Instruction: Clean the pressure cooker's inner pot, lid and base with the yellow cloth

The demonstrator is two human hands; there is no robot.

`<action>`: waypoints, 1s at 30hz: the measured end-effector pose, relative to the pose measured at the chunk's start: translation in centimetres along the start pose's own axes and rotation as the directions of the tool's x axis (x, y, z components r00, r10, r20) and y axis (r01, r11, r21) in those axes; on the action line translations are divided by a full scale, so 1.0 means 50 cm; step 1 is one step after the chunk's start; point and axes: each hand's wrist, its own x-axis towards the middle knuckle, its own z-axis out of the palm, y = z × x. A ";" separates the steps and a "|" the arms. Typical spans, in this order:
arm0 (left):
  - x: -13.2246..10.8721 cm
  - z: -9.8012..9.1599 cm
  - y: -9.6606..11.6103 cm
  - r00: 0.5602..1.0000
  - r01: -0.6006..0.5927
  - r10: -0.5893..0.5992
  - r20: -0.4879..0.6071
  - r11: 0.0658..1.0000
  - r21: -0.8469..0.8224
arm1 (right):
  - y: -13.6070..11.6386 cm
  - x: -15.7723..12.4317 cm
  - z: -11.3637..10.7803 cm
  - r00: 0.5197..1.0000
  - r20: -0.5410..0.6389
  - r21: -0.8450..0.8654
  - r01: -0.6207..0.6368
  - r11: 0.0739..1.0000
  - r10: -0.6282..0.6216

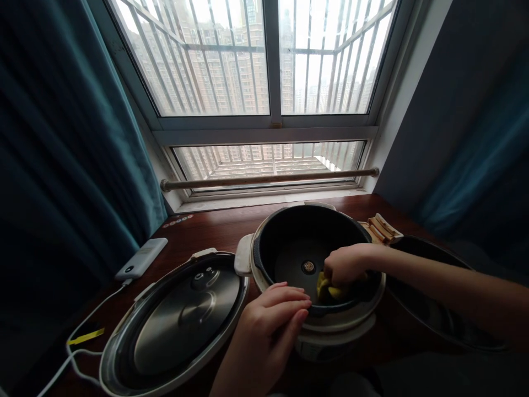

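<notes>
My right hand (346,266) reaches down inside an electric cooker (247,255) and is closed around a yellow cloth (326,286). The cloth lies against the dark inner floor near the front right wall. A small round metal piece (308,267) sits in the middle of that floor, left of my fingers. My left hand (268,325) rests on the cooker's front left rim, its fingers stretched out and holding nothing. Left of the cooker lies its detached lid (182,320), with the shiny metal inner side facing up.
To the right, partly behind my forearm, is a dark round pan or pot (438,314). A beige block-like object (384,227) stands behind it. A white device (141,259) with a white cable (95,309) lies at left. A barred window (273,71) is beyond the wooden table (223,220).
</notes>
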 end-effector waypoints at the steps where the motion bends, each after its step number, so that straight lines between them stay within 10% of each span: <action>1: 0.000 0.000 0.001 1.000 0.006 -0.006 0.004 1.000 -0.006 | -0.016 -0.013 -0.007 0.996 0.072 0.024 0.049 0.999 -0.050; 4: 0.001 0.001 0.004 1.000 0.017 -0.017 0.007 1.000 -0.008 | -0.054 -0.045 -0.005 0.993 -0.077 0.151 0.104 0.983 -0.094; 7: 0.005 0.001 0.006 1.000 0.024 -0.024 0.014 1.000 0.009 | -0.078 -0.068 0.018 0.919 -0.367 0.308 -0.024 0.951 0.142; 12: 0.008 0.002 0.007 0.999 0.009 -0.012 0.038 0.997 0.074 | -0.113 -0.102 0.038 0.820 -0.471 0.397 -0.132 0.908 0.325; 23: 0.027 0.015 0.027 0.968 0.107 -0.057 -0.244 0.974 0.198 | -0.085 -0.120 0.063 0.794 -0.578 0.639 0.295 0.710 0.190; 30: 0.099 0.023 0.084 0.961 0.144 -0.191 0.199 0.963 0.227 | -0.071 -0.128 0.070 0.728 -0.648 0.670 0.406 0.621 0.224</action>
